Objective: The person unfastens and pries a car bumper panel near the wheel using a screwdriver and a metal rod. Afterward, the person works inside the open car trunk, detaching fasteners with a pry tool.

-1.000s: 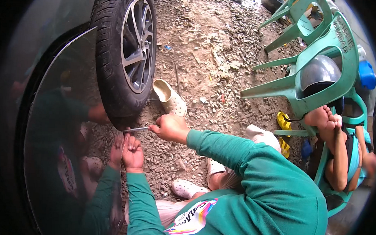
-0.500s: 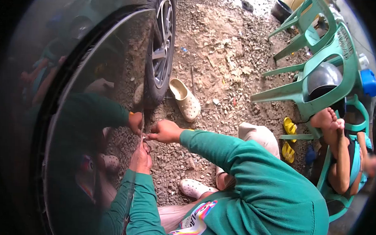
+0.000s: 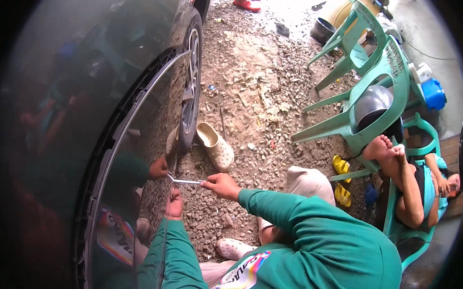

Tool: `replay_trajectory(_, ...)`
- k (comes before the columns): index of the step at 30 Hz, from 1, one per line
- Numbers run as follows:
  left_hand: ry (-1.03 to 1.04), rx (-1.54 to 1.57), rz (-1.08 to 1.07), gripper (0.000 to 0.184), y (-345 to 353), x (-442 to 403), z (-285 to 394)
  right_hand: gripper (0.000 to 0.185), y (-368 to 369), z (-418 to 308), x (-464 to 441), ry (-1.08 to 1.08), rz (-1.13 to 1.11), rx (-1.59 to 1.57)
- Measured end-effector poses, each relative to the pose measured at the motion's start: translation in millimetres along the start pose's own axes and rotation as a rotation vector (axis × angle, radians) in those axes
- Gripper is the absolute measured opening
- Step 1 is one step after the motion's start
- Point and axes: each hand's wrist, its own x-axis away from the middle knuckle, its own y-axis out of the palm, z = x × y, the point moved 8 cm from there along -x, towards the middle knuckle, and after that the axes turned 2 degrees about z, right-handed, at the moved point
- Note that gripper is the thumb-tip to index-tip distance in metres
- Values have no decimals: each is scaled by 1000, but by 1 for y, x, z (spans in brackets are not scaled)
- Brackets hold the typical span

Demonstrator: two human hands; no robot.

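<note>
My right hand (image 3: 222, 186) is closed around the end of a thin silver metal tool (image 3: 188, 181). The tool's far tip meets the edge of a dark glossy car panel (image 3: 123, 191), which mirrors my hand and sleeve. Just below the tool, my left hand (image 3: 175, 203) has its fingers curled up against the panel's edge; what they grip is hidden. A car wheel (image 3: 191, 82) stands beyond the panel, and a beige clog (image 3: 215, 146) lies on the gravel near it.
Green plastic chairs (image 3: 380, 116) stand at the right, one bearing a silver helmet (image 3: 374, 103). A seated person (image 3: 416, 197) has bare feet up beside them. Yellow sandals (image 3: 342, 195) lie on the gravel (image 3: 262, 140). Red footwear (image 3: 247, 4) shows at the top.
The view has shifted. My right hand has drawn back from the panel edge compared with half a second ago, showing more of the tool. Red footwear has come into view.
</note>
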Motion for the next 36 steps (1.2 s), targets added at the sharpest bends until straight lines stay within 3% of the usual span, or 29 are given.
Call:
replay_trajectory(2,-11,-64,-93,8,-3,-6,9,46,3,-1,-4,0,1,-92)
replay_trajectory(4,113,-58,41,11,-13,-10,20,40,9,3,-15,-72,-3,-107)
replay_trajectory(7,78,2,78,14,-16,-7,25,38,25,26,-33,-138,8,-165)
replay_trajectory(10,156,94,138,16,-23,-7,26,38,23,29,-23,-66,-28,-256)
replay_trajectory(12,71,-137,-167,16,-2,-7,21,38,18,24,-20,-36,-67,-273)
replay_trajectory(14,61,-43,-47,16,-2,-3,11,39,12,17,-19,-56,-71,-254)
replay_trajectory(18,311,-256,109,15,8,9,10,40,4,20,-33,-130,-64,-119)
replay_trajectory(20,142,-96,15,19,16,8,-3,40,3,25,-35,-106,-76,-93)
replay_trajectory(26,126,-103,-61,21,33,16,-18,50,8,26,-38,-133,-96,-153)
replay_trajectory(31,230,-227,112,16,5,8,13,47,9,32,-44,-140,-123,-126)
replay_trajectory(36,232,-290,74,8,-16,-1,35,43,17,28,-36,-68,-163,-181)
